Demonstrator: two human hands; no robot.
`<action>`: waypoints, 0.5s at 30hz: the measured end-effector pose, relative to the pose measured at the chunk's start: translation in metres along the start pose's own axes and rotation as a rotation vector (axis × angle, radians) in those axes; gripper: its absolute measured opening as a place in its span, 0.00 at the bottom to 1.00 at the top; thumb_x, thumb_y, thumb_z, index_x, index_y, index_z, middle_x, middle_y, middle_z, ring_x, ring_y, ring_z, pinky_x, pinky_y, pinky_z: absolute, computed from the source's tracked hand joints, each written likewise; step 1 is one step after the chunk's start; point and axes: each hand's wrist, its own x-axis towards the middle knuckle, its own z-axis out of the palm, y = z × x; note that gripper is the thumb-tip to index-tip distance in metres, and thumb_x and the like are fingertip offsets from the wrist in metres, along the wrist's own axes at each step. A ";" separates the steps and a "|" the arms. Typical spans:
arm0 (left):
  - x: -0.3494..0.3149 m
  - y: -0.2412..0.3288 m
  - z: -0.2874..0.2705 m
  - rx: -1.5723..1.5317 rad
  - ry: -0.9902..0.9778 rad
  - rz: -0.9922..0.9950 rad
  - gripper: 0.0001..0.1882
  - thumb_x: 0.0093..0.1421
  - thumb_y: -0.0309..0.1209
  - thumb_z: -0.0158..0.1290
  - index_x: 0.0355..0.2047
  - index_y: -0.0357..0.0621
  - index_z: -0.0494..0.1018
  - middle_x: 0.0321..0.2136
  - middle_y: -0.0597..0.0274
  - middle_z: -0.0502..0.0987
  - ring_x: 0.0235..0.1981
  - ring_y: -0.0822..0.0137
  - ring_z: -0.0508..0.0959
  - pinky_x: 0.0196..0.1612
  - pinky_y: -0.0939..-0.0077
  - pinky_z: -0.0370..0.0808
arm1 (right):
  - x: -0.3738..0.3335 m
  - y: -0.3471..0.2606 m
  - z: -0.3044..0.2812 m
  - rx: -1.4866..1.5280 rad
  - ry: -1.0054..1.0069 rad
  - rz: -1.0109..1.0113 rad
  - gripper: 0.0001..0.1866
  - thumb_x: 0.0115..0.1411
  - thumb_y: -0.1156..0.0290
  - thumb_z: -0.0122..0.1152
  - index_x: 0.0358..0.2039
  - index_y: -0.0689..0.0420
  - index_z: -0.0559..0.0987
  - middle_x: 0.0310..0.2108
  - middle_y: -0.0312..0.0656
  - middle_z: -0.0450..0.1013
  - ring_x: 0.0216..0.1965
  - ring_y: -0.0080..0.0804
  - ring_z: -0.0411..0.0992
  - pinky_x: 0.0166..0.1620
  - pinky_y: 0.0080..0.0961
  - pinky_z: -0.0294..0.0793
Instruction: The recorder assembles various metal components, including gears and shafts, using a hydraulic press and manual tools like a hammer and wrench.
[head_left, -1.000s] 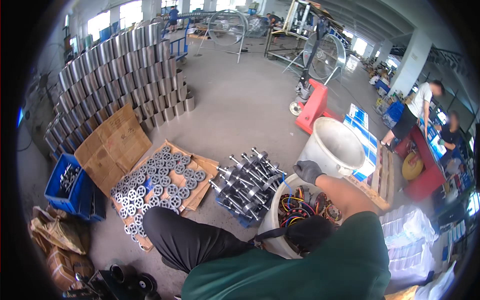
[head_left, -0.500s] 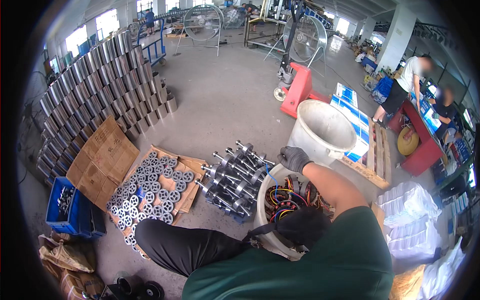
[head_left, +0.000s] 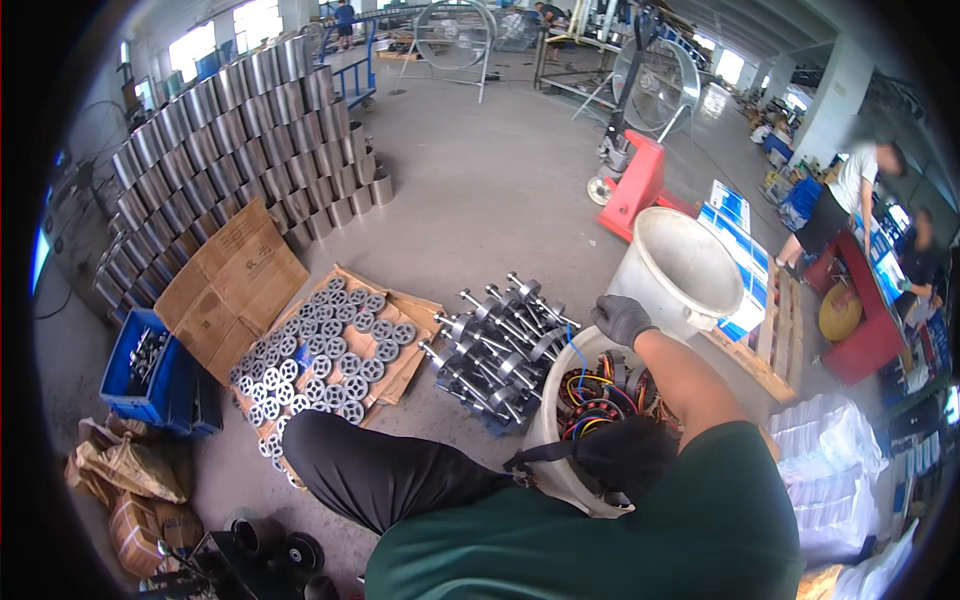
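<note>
My right hand [head_left: 622,319], in a dark grey glove, is closed at the far edge of a pale plastic tub [head_left: 541,425]. What its fingers hold, if anything, is hidden. Inside the tub lie several copper-wound motor stators [head_left: 598,408] with red, yellow, blue and black leads. One blue wire [head_left: 571,345] loops up over the rim near my fingers. A dark cloth-like shape [head_left: 628,455] covers the tub's near side. My left hand does not show. Left of the tub stand several rotors on shafts [head_left: 497,350], packed close together.
An empty-looking white bin [head_left: 650,265] stands just beyond my hand, near a red pallet jack [head_left: 640,185]. Spoked metal discs [head_left: 335,345] cover cardboard at left, before stacked metal cylinders [head_left: 250,140]. A blue crate [head_left: 140,375] sits far left. Two people work at a red bench [head_left: 860,340].
The whole view has swung a little, so the scene sits further right. My right hand stays closed at the tub's far edge, nearly unmoved against it.
</note>
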 end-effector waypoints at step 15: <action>-0.023 0.017 0.016 0.195 0.185 0.084 0.07 0.61 0.29 0.55 0.38 0.42 0.76 0.23 0.60 0.77 0.19 0.63 0.80 0.20 0.67 0.74 | 0.008 0.003 0.005 0.010 -0.092 0.112 0.21 0.65 0.56 0.48 0.43 0.59 0.81 0.42 0.59 0.80 0.47 0.58 0.78 0.53 0.50 0.75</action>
